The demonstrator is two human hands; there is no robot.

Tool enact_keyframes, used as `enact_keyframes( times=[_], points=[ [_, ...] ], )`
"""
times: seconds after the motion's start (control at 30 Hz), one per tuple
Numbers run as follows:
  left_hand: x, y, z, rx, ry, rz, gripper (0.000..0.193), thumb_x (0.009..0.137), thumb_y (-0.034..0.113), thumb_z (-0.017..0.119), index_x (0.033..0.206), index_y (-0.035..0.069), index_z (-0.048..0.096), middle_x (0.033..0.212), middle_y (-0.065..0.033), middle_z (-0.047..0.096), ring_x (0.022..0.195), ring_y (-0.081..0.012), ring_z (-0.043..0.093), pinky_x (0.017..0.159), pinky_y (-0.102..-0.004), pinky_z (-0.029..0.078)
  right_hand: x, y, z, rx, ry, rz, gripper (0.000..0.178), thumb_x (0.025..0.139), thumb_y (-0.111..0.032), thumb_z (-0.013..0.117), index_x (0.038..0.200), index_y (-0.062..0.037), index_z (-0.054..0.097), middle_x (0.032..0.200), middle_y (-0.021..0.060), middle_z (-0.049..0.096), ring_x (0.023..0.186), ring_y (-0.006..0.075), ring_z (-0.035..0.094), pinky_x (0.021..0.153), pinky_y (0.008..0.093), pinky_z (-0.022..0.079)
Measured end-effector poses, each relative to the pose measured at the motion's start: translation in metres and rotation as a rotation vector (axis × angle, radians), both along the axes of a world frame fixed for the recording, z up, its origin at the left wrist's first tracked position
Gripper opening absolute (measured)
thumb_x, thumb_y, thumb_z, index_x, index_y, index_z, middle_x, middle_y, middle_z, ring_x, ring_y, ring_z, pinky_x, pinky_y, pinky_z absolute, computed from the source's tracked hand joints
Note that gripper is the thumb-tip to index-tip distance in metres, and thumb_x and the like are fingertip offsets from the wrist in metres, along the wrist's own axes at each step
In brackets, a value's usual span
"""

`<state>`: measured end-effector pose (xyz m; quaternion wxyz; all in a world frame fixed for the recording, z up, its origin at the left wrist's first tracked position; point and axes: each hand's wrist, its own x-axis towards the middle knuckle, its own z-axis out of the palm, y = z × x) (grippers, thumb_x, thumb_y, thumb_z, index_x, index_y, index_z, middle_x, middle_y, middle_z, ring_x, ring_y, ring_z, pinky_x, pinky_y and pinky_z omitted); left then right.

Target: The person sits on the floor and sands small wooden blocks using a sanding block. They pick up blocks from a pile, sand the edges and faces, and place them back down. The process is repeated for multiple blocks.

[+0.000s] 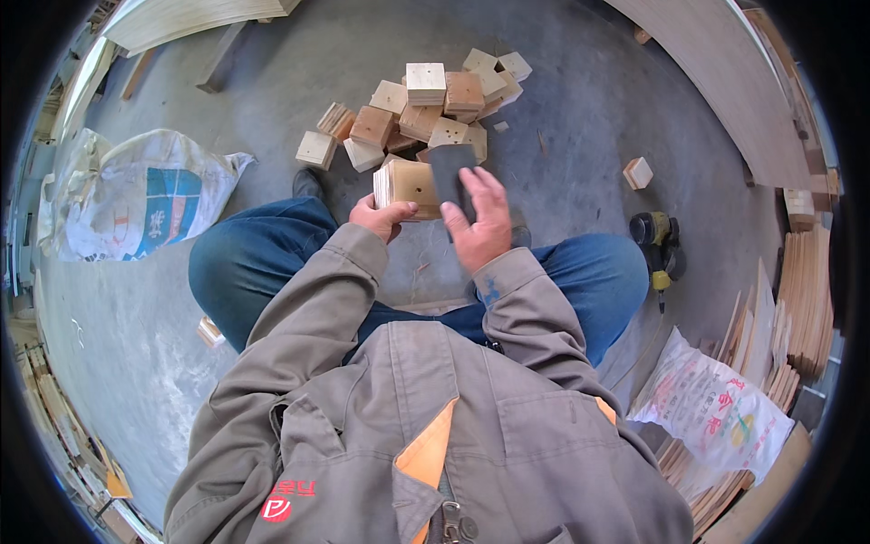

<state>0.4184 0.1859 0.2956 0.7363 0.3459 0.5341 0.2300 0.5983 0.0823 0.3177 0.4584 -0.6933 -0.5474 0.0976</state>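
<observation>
My left hand (381,218) grips a square plywood block (408,186) with a small hole in its face, held out over my knees. My right hand (480,222) holds a dark grey sanding sheet (450,172) flat against the block's right side. Just beyond them a pile of similar wooden blocks (435,109) lies on the concrete floor. My grey jacket sleeves and blue trousers fill the lower middle of the view.
A single wooden block (638,172) lies to the right, near a yellow and black power tool (657,240). Printed sacks lie at the left (136,195) and lower right (711,403). Stacked thin boards (807,299) line the right edge; large plywood sheets (725,72) stand beyond.
</observation>
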Motion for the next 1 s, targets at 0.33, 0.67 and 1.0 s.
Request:
enact_keyframes(
  times=[0.33,0.67,1.0],
  points=[
    [0.000,0.004,0.003,-0.022,0.086,-0.066,0.044,0.080,0.025,0.082,0.119,0.008,0.068,0.095,-0.0012,0.069,0.075,-0.0119,0.061,0.070,-0.0280,0.050,0.001,-0.002,-0.004,-0.104,-0.197,0.052,0.052,0.082,-0.019,0.079,0.133,-0.0143,0.066,0.145,0.0177,0.051,0.123,0.0408,0.054,0.106,0.0487,0.045],
    [-0.007,0.011,0.000,-0.065,0.118,-0.083,0.048,0.079,0.030,0.084,0.121,0.010,0.069,0.101,-0.0005,0.068,0.082,-0.0127,0.062,0.076,-0.0310,0.053,0.003,-0.004,-0.004,-0.121,-0.107,0.115,0.054,0.080,-0.016,0.081,0.132,-0.0156,0.068,0.143,0.0176,0.055,0.123,0.0410,0.056,0.106,0.0480,0.047],
    [-0.007,0.013,0.003,-0.075,0.120,-0.133,0.048,0.082,0.029,0.081,0.122,0.008,0.068,0.103,-0.0022,0.069,0.086,-0.0151,0.066,0.079,-0.0307,0.054,0.005,-0.003,-0.003,-0.116,-0.110,0.103,0.050,0.081,-0.017,0.079,0.130,-0.0153,0.069,0.142,0.0175,0.056,0.123,0.0400,0.056,0.105,0.0480,0.047]
  ],
)
